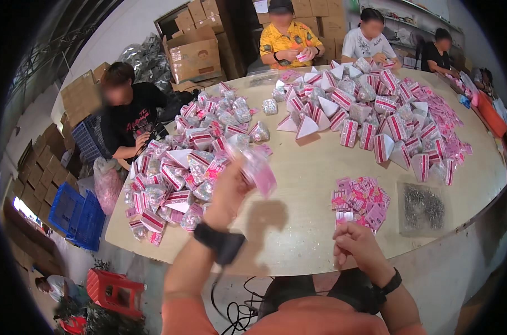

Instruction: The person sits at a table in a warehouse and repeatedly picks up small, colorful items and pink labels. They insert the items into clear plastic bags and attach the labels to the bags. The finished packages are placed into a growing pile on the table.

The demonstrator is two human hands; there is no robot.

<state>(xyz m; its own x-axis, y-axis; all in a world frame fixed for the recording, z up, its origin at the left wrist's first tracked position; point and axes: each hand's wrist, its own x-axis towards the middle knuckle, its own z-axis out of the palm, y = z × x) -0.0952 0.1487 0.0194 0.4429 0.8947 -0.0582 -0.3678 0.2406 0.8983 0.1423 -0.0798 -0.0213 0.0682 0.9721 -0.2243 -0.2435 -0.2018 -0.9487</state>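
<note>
Raised over the left pile, my left hand [229, 192] grips a clear plastic packet with a pink card [259, 174], smeared by motion. My right hand [358, 245] is low over the table's near edge, its fingers curled together; whatever they may hold is hidden. Just beyond it lies a heap of pink printed cards [370, 195]. A shallow clear tray [424, 228] of small dark metal pieces sits to the right of the cards. Under and beyond my left hand spreads a pile of finished-looking clear packets [178, 181] with pink-and-white striped bands.
Another large pile of striped wedge-shaped packets [370, 111] covers the far right of the pale table [303, 167]. Several people sit around it, one in black at left [133, 106]. Blue crates [77, 212], a red stool [115, 293] and cartons [194, 58] stand beyond the edges.
</note>
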